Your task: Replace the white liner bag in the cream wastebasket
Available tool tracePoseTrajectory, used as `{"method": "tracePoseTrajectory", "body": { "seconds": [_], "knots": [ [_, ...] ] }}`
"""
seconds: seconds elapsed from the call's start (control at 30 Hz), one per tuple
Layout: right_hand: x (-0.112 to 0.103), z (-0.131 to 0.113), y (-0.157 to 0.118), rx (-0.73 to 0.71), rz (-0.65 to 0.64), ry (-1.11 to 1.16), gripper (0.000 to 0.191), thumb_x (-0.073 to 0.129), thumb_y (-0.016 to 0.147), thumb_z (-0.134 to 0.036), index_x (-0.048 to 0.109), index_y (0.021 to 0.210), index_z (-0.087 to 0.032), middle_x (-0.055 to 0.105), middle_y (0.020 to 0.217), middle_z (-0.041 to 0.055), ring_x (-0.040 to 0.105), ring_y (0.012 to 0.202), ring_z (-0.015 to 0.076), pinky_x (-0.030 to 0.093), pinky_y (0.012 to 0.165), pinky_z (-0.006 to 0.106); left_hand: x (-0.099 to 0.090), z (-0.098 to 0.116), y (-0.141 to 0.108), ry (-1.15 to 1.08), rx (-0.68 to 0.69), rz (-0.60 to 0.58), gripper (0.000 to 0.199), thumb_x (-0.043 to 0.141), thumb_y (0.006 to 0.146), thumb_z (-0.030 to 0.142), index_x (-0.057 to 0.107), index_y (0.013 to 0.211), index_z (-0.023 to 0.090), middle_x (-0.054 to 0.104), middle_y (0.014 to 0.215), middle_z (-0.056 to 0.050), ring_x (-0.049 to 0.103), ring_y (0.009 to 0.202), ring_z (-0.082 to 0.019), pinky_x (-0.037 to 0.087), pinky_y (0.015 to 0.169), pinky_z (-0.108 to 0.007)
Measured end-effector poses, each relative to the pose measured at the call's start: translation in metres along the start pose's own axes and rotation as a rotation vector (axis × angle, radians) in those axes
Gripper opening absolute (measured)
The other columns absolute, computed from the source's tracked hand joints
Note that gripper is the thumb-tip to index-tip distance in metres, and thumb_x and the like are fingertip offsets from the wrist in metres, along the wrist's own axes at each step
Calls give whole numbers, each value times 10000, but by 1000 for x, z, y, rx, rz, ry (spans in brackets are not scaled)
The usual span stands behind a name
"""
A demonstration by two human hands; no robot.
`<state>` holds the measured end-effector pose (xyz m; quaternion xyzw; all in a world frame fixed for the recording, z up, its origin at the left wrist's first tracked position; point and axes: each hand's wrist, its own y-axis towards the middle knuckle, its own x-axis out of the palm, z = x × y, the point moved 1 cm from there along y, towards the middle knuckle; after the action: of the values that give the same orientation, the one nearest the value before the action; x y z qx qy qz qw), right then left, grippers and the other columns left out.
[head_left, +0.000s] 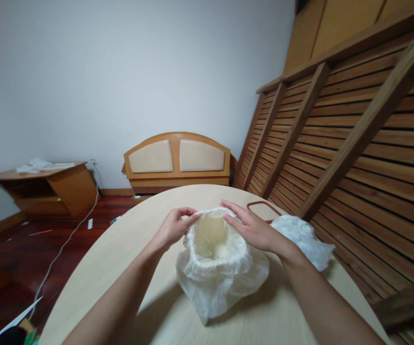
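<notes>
A translucent white plastic bag lines an open container near the front of the round table. Its mouth is folded outward over the rim, and loose plastic hangs down around the sides to a point at the front. The container's pale yellowish inside shows through the lining. At the rim's back left, my left hand pinches the bag's edge between thumb and fingers. My right hand holds the back right edge, fingers extended along the far side and thumb nearer the opening. The container's outer wall is hidden by the bag.
A bunched pile of white plastic bags lies on the round table at right, beside a brown loop handle. Slatted wood panels lean close on the right. Beyond are a headboard and a low cabinet.
</notes>
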<state>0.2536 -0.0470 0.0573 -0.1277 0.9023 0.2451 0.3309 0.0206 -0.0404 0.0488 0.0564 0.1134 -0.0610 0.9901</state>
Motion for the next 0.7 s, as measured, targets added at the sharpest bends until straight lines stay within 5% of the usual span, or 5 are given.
{"method": "tracePoseTrajectory", "body": {
  "seconds": [0.33, 0.53, 0.7],
  "knots": [
    [-3, -33, -9, 12, -32, 143, 558, 421, 1010, -486, 421, 1498, -216, 453, 1560, 90, 406, 1444, 230, 302, 1212, 448, -16, 37, -18, 32, 85, 53, 461, 759, 664, 565, 712, 785, 122, 596, 651, 14, 442, 544, -88, 312, 521, -211],
    [-8, -38, -12, 40, -141, 69, 361, 482, 982, -397, 658, 1218, -189, 694, 1255, 98, 634, 1169, 247, 466, 1045, 398, -13, 30, -16, 70, -12, -70, 432, 729, 669, 538, 717, 772, 119, 572, 608, 14, 421, 530, -90, 279, 521, -217],
    [-8, -25, -8, 144, -128, -4, 326, 490, 954, -358, 731, 1034, -155, 756, 1063, 107, 697, 963, 254, 530, 855, 348, 2, 19, -10, 59, -79, -62, 420, 735, 636, 537, 696, 738, 132, 514, 548, 43, 359, 482, -75, 251, 487, -216]
  ]
}}
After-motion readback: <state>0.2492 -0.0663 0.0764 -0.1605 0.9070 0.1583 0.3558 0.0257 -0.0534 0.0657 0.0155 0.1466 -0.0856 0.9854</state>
